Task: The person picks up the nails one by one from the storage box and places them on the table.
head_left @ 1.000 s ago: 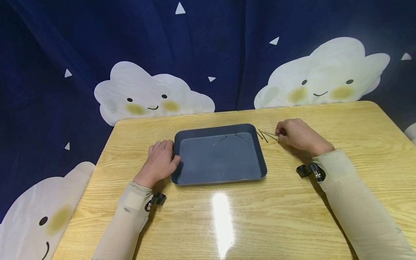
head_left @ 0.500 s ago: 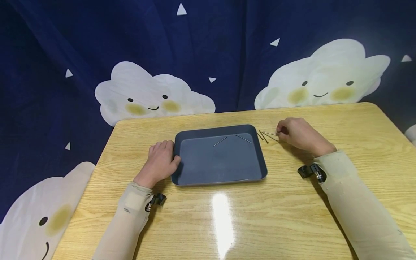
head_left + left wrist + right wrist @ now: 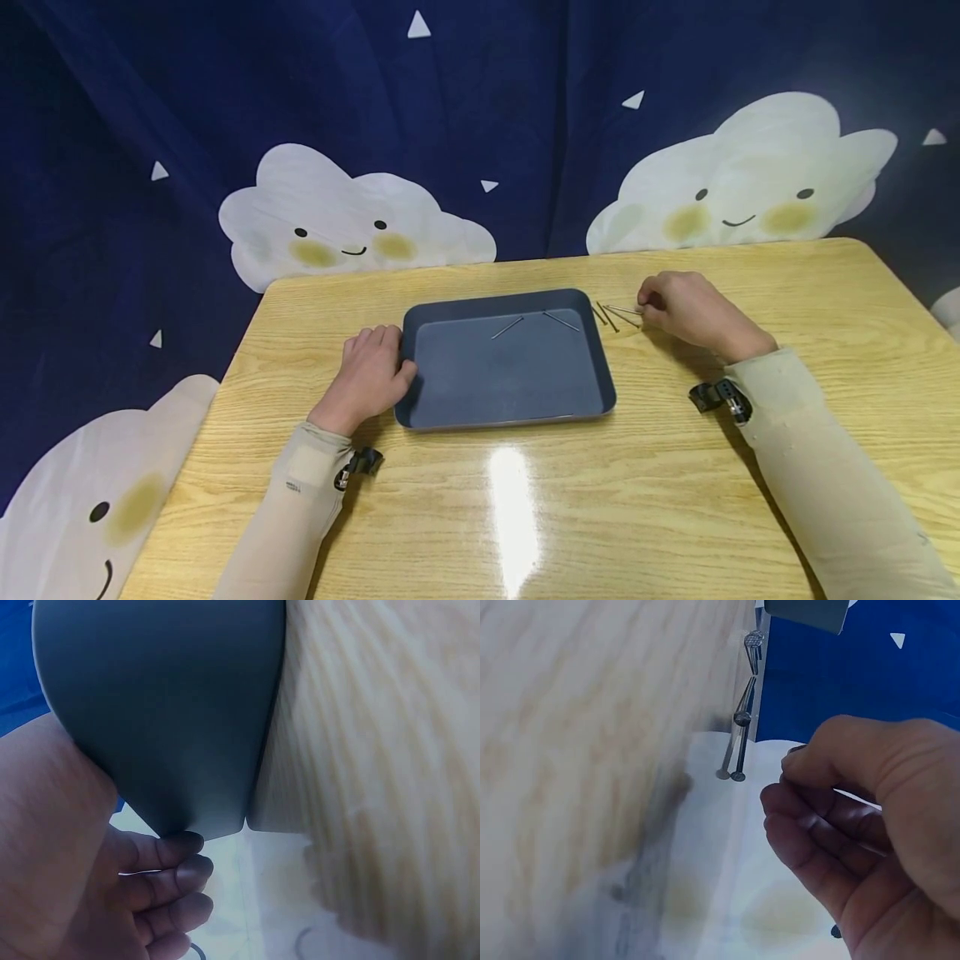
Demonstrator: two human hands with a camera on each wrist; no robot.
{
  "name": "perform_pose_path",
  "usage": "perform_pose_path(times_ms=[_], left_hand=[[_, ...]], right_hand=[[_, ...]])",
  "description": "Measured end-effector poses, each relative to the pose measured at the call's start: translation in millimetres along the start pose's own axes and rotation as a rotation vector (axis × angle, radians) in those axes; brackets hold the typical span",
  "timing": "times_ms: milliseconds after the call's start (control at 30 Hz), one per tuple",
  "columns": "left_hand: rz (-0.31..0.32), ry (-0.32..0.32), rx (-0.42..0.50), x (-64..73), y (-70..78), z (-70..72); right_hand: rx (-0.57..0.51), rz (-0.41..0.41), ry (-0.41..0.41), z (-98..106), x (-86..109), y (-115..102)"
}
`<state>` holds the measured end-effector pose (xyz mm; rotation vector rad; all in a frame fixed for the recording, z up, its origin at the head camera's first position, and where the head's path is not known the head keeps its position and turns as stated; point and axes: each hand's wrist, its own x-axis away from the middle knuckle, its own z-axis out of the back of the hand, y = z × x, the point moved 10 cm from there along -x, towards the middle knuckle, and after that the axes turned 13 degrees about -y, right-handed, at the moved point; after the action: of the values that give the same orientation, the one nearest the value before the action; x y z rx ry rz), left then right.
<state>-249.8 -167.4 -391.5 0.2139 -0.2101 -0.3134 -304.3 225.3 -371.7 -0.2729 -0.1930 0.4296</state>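
A dark grey rectangular tray point(image 3: 510, 375) lies on the table. My left hand point(image 3: 369, 375) grips its left wall, thumb over the rim and inside; the left wrist view shows the fingertips point(image 3: 196, 874) along the outside of the tray wall point(image 3: 165, 712). Two nails point(image 3: 507, 327) rest at the tray's far side. Several more nails point(image 3: 609, 318) lie loose just right of the tray. My right hand point(image 3: 686, 310) is beside them, fingers loosely bent and thumb near the index. In the right wrist view the nails point(image 3: 742, 746) sit apart from the fingertips, and no nail shows between them.
The glossy wooden table point(image 3: 600, 508) carries a bright light reflection in front of the tray. Behind its far edge hangs a dark blue curtain point(image 3: 525, 100) with cloud prints. A small black camera point(image 3: 722, 398) sits at my right wrist.
The view has tilted very slightly. Both hands stay nearly in place, the left at the tray and the right by the loose nails.
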Motion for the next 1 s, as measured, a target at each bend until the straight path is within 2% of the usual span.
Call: perform_pose_path(times_ms=[367,1000], left_hand=[[-0.003,0.004,-0.005,0.5,-0.3,-0.9],[-0.007,0.008,-0.004,1.2,0.6,0.7]], right_hand=[[0.022,0.05,0.023,5.0,2.8,-11.1],[0.047,0.088,0.054,11.9,5.5,-28.3]])
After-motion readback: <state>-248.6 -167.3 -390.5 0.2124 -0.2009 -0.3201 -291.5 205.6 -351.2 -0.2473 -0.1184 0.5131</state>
